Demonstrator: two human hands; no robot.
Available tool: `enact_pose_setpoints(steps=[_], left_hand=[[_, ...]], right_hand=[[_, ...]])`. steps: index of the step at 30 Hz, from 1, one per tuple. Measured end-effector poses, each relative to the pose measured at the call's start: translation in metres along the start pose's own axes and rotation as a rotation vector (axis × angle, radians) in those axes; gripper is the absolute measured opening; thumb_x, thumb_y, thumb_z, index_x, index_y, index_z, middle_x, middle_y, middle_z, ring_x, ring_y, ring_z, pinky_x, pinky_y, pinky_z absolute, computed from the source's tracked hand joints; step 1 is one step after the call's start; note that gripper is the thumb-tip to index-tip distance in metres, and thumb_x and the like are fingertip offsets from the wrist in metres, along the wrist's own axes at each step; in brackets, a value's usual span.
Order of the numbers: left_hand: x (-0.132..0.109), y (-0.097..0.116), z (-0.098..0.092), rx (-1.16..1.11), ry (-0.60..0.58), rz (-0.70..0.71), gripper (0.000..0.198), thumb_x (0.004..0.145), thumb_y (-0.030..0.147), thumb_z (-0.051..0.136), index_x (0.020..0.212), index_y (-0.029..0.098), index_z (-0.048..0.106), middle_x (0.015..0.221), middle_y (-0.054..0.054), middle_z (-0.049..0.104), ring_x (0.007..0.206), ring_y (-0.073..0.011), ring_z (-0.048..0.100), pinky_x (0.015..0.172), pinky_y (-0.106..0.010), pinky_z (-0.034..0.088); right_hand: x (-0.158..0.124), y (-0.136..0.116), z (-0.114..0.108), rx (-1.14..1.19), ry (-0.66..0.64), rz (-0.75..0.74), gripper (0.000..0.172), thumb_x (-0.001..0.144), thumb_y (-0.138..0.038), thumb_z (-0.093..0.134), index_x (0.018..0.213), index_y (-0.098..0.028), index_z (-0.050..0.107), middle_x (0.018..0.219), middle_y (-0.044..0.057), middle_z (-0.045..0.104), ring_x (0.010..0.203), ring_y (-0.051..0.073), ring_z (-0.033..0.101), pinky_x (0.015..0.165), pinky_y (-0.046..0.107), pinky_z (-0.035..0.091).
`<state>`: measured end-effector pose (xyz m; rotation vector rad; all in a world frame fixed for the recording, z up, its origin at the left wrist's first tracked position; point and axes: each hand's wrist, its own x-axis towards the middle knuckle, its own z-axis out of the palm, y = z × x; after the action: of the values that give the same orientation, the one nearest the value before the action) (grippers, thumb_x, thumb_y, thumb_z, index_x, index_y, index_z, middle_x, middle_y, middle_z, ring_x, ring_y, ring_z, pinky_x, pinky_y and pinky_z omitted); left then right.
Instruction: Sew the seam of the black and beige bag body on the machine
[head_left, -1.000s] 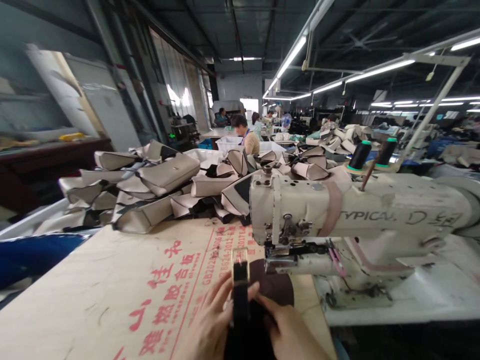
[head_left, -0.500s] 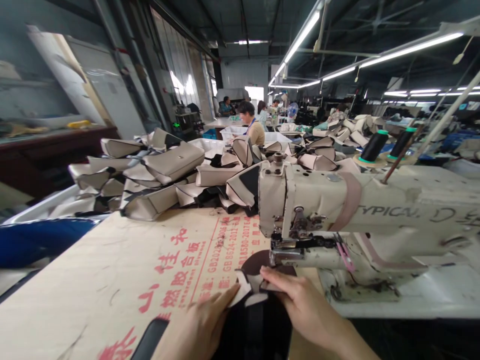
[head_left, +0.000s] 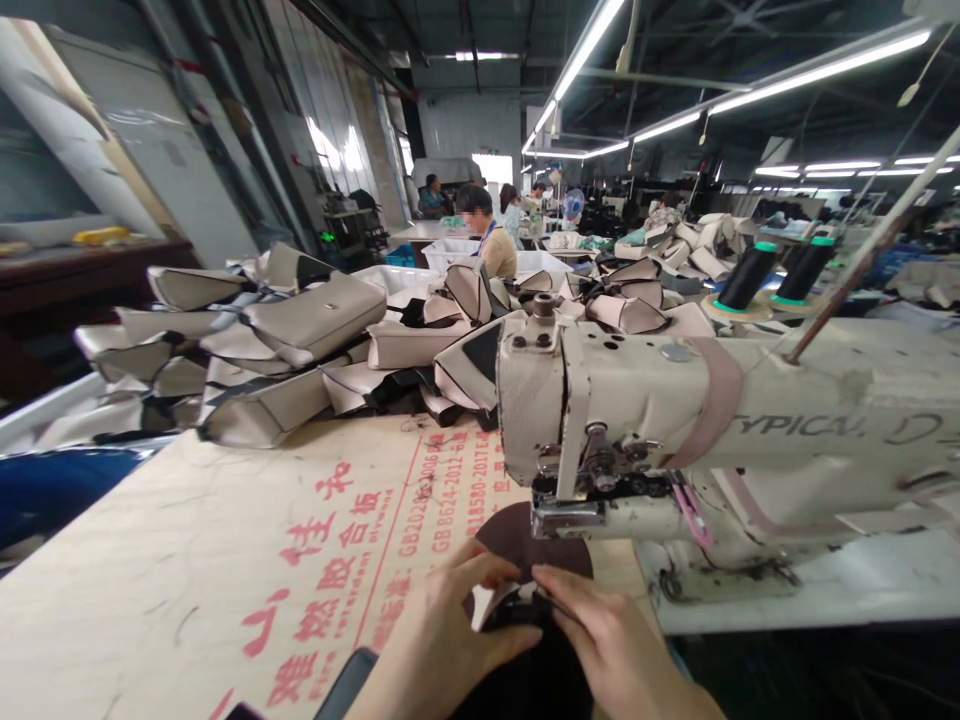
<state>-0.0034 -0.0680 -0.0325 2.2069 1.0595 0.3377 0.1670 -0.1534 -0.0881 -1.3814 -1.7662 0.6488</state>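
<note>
- At the sewing machine [head_left: 675, 420] marked "TYPICAL", we work over a plywood desk [head_left: 135, 560] printed in red characters.
- Our left grip [head_left: 457, 625] is closed, its fingers curled over the edge of a dark bag panel [head_left: 529, 540].
- Our right grip [head_left: 615, 640] is also closed on that panel, its fingers [head_left: 600, 610] pressing down beside the left hand.
- We have the panel flat on the desk, its rounded brown end just below the presser foot [head_left: 566, 515] and a pale lining [head_left: 487, 605] showing at its folded edge.
- A black strap [head_left: 346, 685] lies at the lower edge of our view, near the left grip.
- Beyond the machine, beige handbags [head_left: 315, 315] lie heaped at the far side of the desk.
- Two black thread cones [head_left: 765, 275] stand on top of the machine.
- Farther off, a co-worker [head_left: 495, 255] sits by white bins [head_left: 394, 285].
</note>
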Motion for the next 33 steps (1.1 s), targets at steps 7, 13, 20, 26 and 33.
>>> enact_pose_setpoints(steps=[7, 13, 20, 26, 33], left_hand=[[-0.001, -0.019, 0.020, 0.078, 0.074, 0.035, 0.034, 0.073, 0.020, 0.063, 0.106, 0.028, 0.067, 0.089, 0.000, 0.064, 0.079, -0.0144, 0.063, 0.071, -0.023, 0.049], [-0.012, -0.019, 0.011, 0.029, 0.016, 0.143, 0.031, 0.079, 0.022, 0.060, 0.111, 0.028, 0.060, 0.102, 0.000, 0.065, 0.092, -0.0138, 0.062, 0.082, -0.022, 0.049], [-0.003, -0.017, -0.006, 0.097, -0.142, 0.393, 0.026, 0.085, 0.019, 0.053, 0.104, 0.030, 0.066, 0.097, 0.002, 0.069, 0.089, -0.0125, 0.063, 0.081, -0.020, 0.050], [-0.004, -0.025, -0.009, 0.072, -0.252, 0.470, 0.021, 0.086, 0.030, 0.055, 0.103, 0.027, 0.067, 0.095, -0.001, 0.069, 0.087, -0.0140, 0.063, 0.078, -0.022, 0.048], [-0.011, 0.000, 0.010, 0.101, -0.060, 0.251, 0.034, 0.092, 0.031, 0.039, 0.065, 0.017, 0.054, 0.069, 0.000, 0.055, 0.065, -0.0106, 0.052, 0.059, -0.021, 0.037]], right_hand=[[0.010, -0.014, 0.010, -0.163, 0.107, 0.154, 0.020, 0.085, -0.032, 0.057, 0.097, -0.019, 0.066, 0.095, 0.005, 0.068, 0.089, 0.022, 0.064, 0.087, 0.035, 0.049], [0.004, 0.001, 0.008, -0.233, 0.080, -0.107, 0.021, 0.090, -0.028, 0.047, 0.094, -0.016, 0.064, 0.088, 0.007, 0.068, 0.081, 0.020, 0.066, 0.078, 0.027, 0.051], [0.001, 0.012, -0.003, -0.439, -0.097, -0.413, 0.031, 0.088, -0.014, 0.037, 0.111, -0.008, 0.057, 0.105, 0.014, 0.064, 0.096, 0.021, 0.061, 0.092, 0.033, 0.047], [0.003, 0.003, -0.008, -0.518, -0.231, -0.478, 0.034, 0.089, -0.011, 0.029, 0.105, -0.005, 0.058, 0.099, 0.016, 0.064, 0.091, 0.022, 0.061, 0.085, 0.032, 0.048], [0.004, 0.004, -0.006, -0.565, -0.285, -0.424, 0.029, 0.093, -0.028, 0.042, 0.080, -0.011, 0.062, 0.081, 0.009, 0.064, 0.074, 0.020, 0.060, 0.068, 0.030, 0.048]])
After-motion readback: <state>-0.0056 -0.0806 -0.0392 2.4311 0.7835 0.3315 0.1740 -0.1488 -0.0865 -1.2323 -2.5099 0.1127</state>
